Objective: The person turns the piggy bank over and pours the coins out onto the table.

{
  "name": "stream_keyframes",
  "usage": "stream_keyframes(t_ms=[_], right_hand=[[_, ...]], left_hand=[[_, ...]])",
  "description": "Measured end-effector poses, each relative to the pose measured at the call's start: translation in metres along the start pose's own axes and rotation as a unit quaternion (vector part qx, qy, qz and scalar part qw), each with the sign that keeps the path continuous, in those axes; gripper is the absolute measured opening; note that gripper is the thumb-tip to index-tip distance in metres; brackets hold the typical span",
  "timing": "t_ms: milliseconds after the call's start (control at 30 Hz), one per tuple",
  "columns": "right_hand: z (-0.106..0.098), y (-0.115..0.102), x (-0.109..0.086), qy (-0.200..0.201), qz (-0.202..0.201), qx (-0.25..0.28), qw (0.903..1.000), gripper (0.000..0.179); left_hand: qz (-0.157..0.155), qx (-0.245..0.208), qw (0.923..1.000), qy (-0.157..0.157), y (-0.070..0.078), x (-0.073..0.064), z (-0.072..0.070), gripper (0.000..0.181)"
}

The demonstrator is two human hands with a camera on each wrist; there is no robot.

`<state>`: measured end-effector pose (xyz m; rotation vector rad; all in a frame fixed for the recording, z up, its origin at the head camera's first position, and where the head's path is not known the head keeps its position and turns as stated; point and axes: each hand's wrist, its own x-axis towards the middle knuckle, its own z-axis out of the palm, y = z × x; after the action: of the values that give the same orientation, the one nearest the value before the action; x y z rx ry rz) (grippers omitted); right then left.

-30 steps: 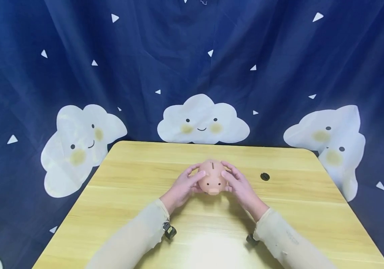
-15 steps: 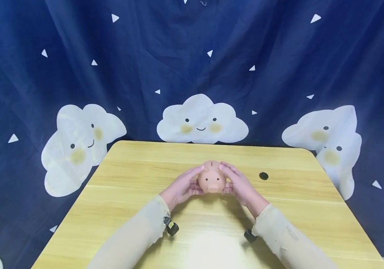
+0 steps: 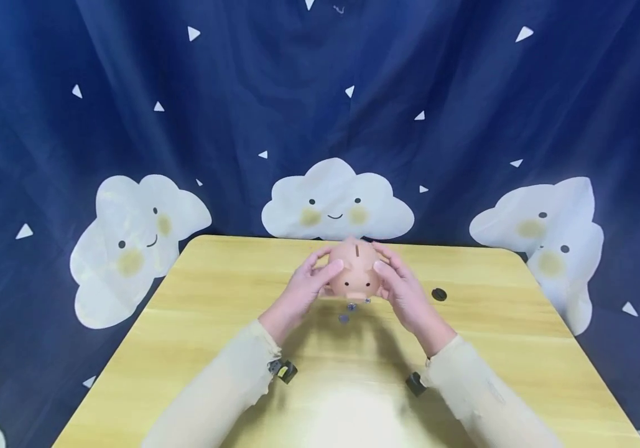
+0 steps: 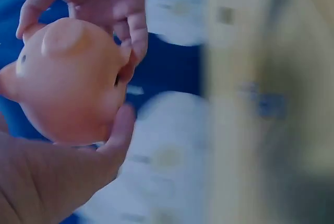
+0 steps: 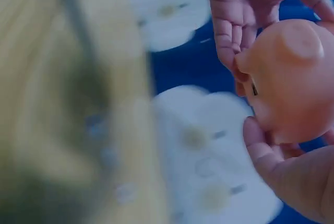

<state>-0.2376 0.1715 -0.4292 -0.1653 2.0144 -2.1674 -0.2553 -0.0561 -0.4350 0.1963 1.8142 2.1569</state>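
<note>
A pink piggy bank (image 3: 355, 270) is held up off the table between both hands, its snout toward me and the dark slot on its top visible. My left hand (image 3: 304, 286) grips one side, thumb near an ear. The right hand (image 3: 406, 295) grips the opposite side likewise. Below the snout show several small shiny bluish-silver pieces (image 3: 344, 318), coin-like but too small and blurred to be sure. In the left wrist view, part of a dark opening (image 4: 117, 79) shows on the pig's underside, mostly hidden.
A round black plug-like disc (image 3: 439, 294) lies on the wooden table (image 3: 230, 311) to the right of the pig. A dark blue curtain (image 3: 230, 93) with white clouds hangs behind the table's far edge. Black cameras (image 3: 287, 371) sit at the wrists.
Both hands have raised the piggy bank and tipped it, so its top slot shows more. Small shiny pieces now appear beneath it. The black disc has stayed put.
</note>
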Motion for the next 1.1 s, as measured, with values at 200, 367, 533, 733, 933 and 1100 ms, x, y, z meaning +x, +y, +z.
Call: stream_keyframes(t_ms=[200, 367, 533, 733, 933, 1100], right_hand=[[-0.009, 0.066, 0.011, -0.011, 0.085, 0.002, 0.9963, 0.068], [-0.014, 0.070, 0.017, -0.014, 0.081, 0.006, 0.9966, 0.068], [-0.012, 0.058, 0.016, -0.015, 0.083, -0.005, 0.9964, 0.067], [-0.009, 0.023, 0.016, 0.003, 0.020, -0.033, 0.9993, 0.061], [-0.009, 0.025, 0.014, -0.001, 0.057, 0.008, 0.9983, 0.064], [-0.012, 0.054, 0.013, -0.011, 0.114, 0.040, 0.9926, 0.070]], left_hand=[[-0.089, -0.037, 0.9952, -0.018, -0.067, 0.011, -0.014, 0.079], [-0.082, -0.043, 0.9956, -0.012, -0.069, 0.016, -0.014, 0.076], [-0.086, -0.038, 0.9955, -0.016, -0.060, 0.016, -0.013, 0.074], [-0.038, -0.042, 0.9983, -0.013, -0.030, 0.019, -0.010, 0.072], [-0.064, -0.031, 0.9974, -0.010, -0.027, 0.017, -0.007, 0.076], [-0.107, -0.010, 0.9941, -0.014, -0.049, 0.015, -0.008, 0.085]])
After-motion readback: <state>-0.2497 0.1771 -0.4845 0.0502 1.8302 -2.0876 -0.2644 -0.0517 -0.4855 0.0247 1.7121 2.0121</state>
